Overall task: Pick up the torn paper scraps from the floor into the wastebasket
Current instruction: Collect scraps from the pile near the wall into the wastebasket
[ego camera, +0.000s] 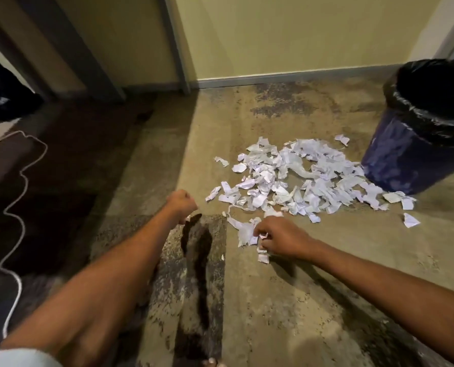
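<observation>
A white cord (19,181) is snaking over the dark flooring at the left. Above the stained, mottled concrete floor (273,300), the left hand (181,206) is hovering with its fingers curled into a fist. The right hand (281,238) is pinching a few torn paper scraps (300,176) at the pile's near edge. The pile is spreading rightward to the blue, black-lined wastebasket (406,160), which is standing near the yellow wall (273,35)

Pale yellow wall (300,35) at the back, grey skirting board (286,76) along its foot. Dark door frame (69,49) at the left, beside a grey upright trim (175,49). Mottled tan floor (300,287) with dark blotches, lit on the right, shadowed on the left. Thin white cord (19,207) snaking across the shadowed part.
</observation>
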A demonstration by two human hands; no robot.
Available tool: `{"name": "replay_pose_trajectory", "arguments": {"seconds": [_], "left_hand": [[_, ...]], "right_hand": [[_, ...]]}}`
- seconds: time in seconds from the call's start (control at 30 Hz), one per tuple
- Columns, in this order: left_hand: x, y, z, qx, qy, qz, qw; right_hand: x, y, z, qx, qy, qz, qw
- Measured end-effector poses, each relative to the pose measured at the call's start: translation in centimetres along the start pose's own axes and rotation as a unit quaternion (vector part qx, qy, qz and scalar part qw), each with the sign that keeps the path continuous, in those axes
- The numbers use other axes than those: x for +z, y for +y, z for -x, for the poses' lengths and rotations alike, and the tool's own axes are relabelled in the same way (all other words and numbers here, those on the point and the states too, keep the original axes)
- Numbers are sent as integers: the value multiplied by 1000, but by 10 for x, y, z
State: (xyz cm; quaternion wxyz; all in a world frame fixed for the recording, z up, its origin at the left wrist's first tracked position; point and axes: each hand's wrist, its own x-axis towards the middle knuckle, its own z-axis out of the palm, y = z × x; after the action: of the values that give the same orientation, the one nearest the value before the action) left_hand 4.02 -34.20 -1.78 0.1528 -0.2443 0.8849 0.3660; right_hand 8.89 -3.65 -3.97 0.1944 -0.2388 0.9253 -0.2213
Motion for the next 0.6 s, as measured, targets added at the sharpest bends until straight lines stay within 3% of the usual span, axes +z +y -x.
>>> {"name": "replay_pose_trajectory", "arguments": {"seconds": [0.1,0.17,0.27,0.47,0.6], "left_hand": [[-14,-37,-3,-28,39,-72,996],[-22,-55,-4,-39,67,-93,993],[-25,-77,-13,-41,79,-73,993],[-14,-85,-30,-12,45,-56,997],[-4,-81,-39,-5,43,-100,994]], "right_hand": [[33,3,7,-78,-46,82,992],[52,9,11,-147,-23,154,977],[71,21,14,-177,34,219,959],[82,32,8,-198,80,178,961],[83,34,6,-196,82,144,967]]}}
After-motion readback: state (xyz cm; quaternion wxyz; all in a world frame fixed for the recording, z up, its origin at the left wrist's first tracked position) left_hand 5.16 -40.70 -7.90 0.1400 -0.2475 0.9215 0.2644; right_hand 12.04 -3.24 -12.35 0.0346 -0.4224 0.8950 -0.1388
